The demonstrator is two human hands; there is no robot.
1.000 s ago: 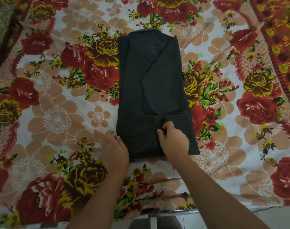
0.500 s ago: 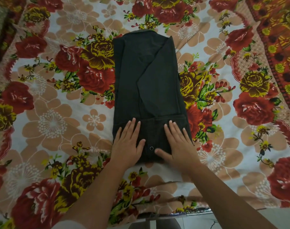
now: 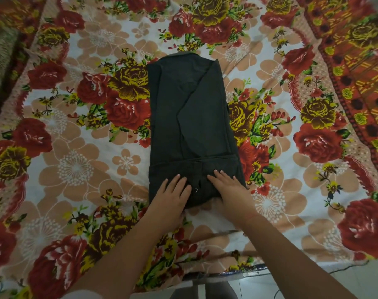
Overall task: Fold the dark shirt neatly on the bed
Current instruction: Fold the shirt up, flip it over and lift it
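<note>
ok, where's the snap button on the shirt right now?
Head view: the snap button sits on the dark shirt near its near edge, between the left hand and right hand.

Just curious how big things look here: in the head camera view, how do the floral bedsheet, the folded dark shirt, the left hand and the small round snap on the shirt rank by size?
1. Floral bedsheet
2. Folded dark shirt
3. Left hand, nearer the camera, so it looks enlarged
4. Small round metal snap

Plain dark charcoal shirt mid-frame; bedsheet white with red, yellow and peach flowers, green leaves.
</note>
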